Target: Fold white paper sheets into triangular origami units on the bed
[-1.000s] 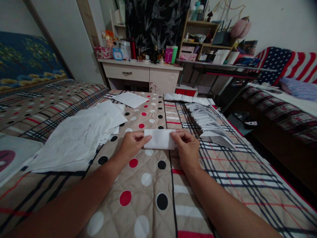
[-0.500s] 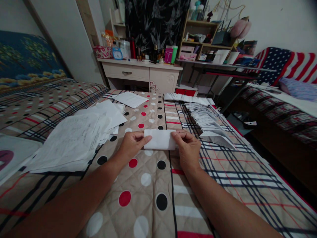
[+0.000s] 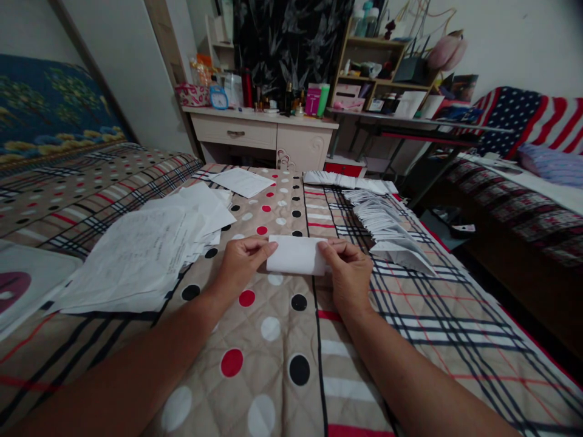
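A small white folded sheet of paper (image 3: 296, 256) is stretched between my hands above the patterned bedspread (image 3: 282, 340). My left hand (image 3: 241, 262) pinches its left edge, thumb on top. At the right edge, my right hand (image 3: 350, 270) grips it the same way, fingers tucked behind. To the left lies a heap of loose white papers (image 3: 136, 249), some with faint print. One sheet (image 3: 243, 182) rests apart, farther back. A row of folded papers (image 3: 382, 221) fans out to the right, and another row (image 3: 348, 181) lies behind it.
A white plastic lid or box (image 3: 40, 273) with a dark round mark sits at the far left. Beyond the bed stand a white dresser (image 3: 255, 133) with bottles and a clock on it, and a shelf desk (image 3: 387, 115). A second bed (image 3: 523, 188) is at the right.
The view has shifted slightly. Both hands keep their pinch on the folded paper, and the left thumb has moved a little up toward its upper left corner.
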Demonstrator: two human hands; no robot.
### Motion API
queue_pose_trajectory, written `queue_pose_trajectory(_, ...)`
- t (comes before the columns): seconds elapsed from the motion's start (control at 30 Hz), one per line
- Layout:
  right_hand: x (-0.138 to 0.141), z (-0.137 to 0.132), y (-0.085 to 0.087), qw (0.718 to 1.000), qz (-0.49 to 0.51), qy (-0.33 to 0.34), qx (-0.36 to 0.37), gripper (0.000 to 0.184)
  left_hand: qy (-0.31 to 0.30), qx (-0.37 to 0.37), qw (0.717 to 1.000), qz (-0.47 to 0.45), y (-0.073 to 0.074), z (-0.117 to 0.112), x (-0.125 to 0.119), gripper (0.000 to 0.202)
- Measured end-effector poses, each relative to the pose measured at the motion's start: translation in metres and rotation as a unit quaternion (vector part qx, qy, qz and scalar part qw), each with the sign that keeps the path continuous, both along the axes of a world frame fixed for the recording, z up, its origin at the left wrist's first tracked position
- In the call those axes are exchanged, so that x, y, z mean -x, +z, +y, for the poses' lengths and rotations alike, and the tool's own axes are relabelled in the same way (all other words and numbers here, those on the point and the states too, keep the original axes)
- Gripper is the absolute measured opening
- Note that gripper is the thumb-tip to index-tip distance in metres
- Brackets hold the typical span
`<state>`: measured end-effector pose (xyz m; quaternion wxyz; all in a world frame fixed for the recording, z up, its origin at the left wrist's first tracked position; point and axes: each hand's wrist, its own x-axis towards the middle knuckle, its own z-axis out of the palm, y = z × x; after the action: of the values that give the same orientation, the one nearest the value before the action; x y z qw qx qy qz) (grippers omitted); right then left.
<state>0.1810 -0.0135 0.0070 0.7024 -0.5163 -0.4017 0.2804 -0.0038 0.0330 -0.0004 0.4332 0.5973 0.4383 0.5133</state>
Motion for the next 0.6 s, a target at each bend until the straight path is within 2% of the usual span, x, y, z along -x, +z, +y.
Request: queue_pose_trajectory(0.6, 0.0003, 0.0018, -0.0004, 0.999, 0.048, -0.007, 0.014, 0.025, 0.043, -0.012, 0.999, -0.001, 0.0034, -0.0035, -0.0034, 0.021)
